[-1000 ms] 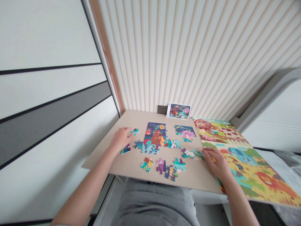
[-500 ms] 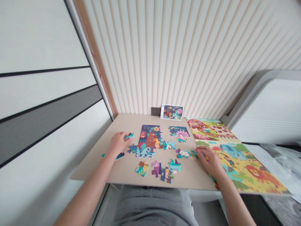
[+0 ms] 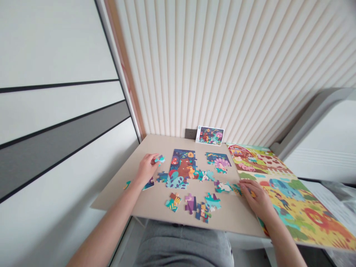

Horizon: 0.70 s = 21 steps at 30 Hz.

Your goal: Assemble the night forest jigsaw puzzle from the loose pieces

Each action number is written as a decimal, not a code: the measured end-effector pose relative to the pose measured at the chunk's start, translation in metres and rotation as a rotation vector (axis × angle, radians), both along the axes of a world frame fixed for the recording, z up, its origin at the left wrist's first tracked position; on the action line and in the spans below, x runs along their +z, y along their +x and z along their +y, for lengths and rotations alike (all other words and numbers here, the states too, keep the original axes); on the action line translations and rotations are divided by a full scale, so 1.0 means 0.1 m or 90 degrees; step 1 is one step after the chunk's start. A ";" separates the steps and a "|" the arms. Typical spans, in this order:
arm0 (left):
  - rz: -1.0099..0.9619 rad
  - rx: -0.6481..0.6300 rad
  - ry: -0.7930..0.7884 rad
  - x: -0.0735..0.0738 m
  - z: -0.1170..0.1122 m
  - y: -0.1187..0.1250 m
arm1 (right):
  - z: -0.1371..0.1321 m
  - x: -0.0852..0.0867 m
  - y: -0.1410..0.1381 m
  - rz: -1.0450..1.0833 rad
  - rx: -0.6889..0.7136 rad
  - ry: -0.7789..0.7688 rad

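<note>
My left hand [image 3: 146,169] is closed on a teal-and-white jigsaw piece [image 3: 160,159], raised and tilted left of the partly joined puzzle [image 3: 182,167] with a brown bear. Dark blue pieces [image 3: 162,177] lie by that hand, some partly hidden under its wrist. At the table's right, my right hand [image 3: 256,193] lies with fingers extended over colourful pieces [image 3: 237,189], which it partly covers. Beside its fingertips is a piece with a white animal [image 3: 223,187]. A joined peacock section [image 3: 218,160] lies apart from the bear section.
Loose pieces [image 3: 190,204] lie along the table's [image 3: 119,189] front edge. A picture card [image 3: 210,135] leans against the ribbed wall, beside a socket [image 3: 190,134]. On the right are farm [image 3: 263,162] and lion [image 3: 314,218] puzzles. A white panelled surface [image 3: 69,155] stands at the left.
The view has shifted, so the table appears farther right. The piece in my left hand has tilted to show more of its face. My right hand remains over the same pieces.
</note>
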<state>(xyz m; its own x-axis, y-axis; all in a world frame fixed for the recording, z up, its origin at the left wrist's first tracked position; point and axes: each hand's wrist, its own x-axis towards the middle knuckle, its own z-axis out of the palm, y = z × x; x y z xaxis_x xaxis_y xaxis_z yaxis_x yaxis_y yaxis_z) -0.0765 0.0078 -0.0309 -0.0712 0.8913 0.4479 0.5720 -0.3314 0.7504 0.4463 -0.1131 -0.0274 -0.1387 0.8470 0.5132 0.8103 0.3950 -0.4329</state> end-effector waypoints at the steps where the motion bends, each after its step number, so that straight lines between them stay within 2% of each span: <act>1: -0.028 -0.006 0.001 0.01 -0.01 0.01 | 0.00 -0.01 0.01 -0.002 0.000 0.001; 8: -0.217 -0.073 -0.064 0.13 -0.12 0.15 | 0.01 -0.02 0.03 -0.007 -0.002 0.006; 12: -0.302 -0.077 -0.107 0.24 -0.22 0.24 | 0.02 -0.04 0.04 -0.009 -0.002 0.011; 17: -0.386 -0.131 -0.165 0.42 -0.57 0.49 | 0.01 -0.04 0.03 -0.013 0.000 0.017; 21: -0.499 -0.231 -0.215 0.55 -0.93 0.82 | -0.02 0.08 -0.05 -0.001 0.009 0.061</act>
